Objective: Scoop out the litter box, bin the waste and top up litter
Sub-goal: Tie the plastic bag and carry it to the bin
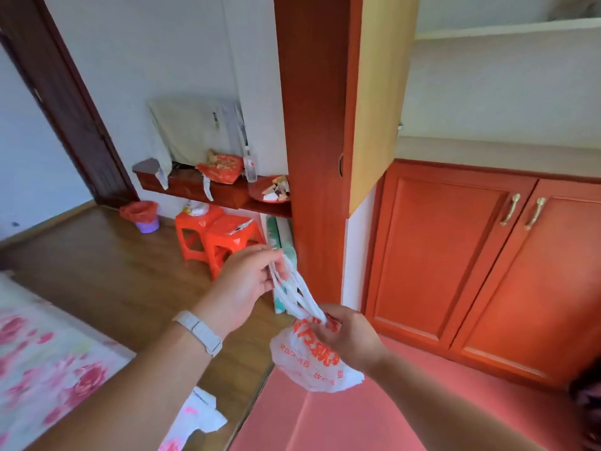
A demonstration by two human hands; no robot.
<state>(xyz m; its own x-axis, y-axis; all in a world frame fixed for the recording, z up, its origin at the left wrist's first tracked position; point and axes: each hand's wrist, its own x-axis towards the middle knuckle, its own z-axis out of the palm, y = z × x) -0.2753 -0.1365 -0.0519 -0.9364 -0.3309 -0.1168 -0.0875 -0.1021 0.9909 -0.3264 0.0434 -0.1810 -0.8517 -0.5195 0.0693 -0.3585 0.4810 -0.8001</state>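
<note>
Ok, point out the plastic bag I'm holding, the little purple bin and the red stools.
plastic bag (pixel 312 362), head view, on its printed body.
purple bin (pixel 148 223), head view, on its side wall.
red stools (pixel 224 236), head view, on the nearer stool's seat.

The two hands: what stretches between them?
In the head view, the white plastic bag's stretched handles span the gap: the left hand pinches their ends, the right hand grips the bag's neck.

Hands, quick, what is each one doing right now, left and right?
Left hand: closed, pinching the handles of the white plastic bag.
Right hand: closed, gripping the same bag at its neck.
</note>
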